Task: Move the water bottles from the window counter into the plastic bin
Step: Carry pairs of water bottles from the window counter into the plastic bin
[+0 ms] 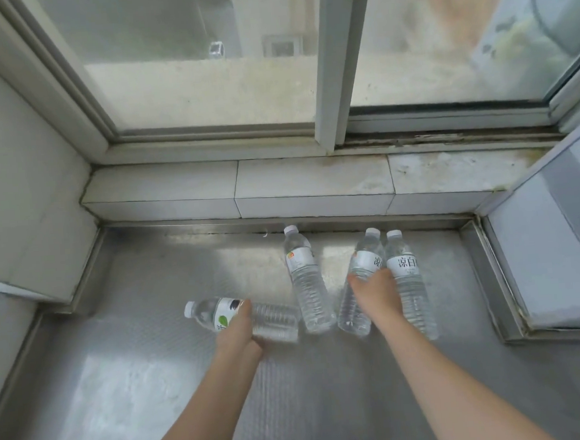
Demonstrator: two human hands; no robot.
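Four clear water bottles with white caps lie on the steel bench [156, 384] below the window [202, 71]. The left hand [236, 328] closes its fingers around the green-leaf bottle [275, 318], which lies crosswise with its cap pointing left. The right hand [372, 291] rests on the third bottle [353, 311], fingers curled over its label, clamped on it. Just beside it on the right lies the bottle with Chinese characters [411, 293], touching or nearly touching it. Between the two hands lies the orange-marked bottle [308, 287], cap toward the tiled ledge [313, 183]. No plastic bin is in view.
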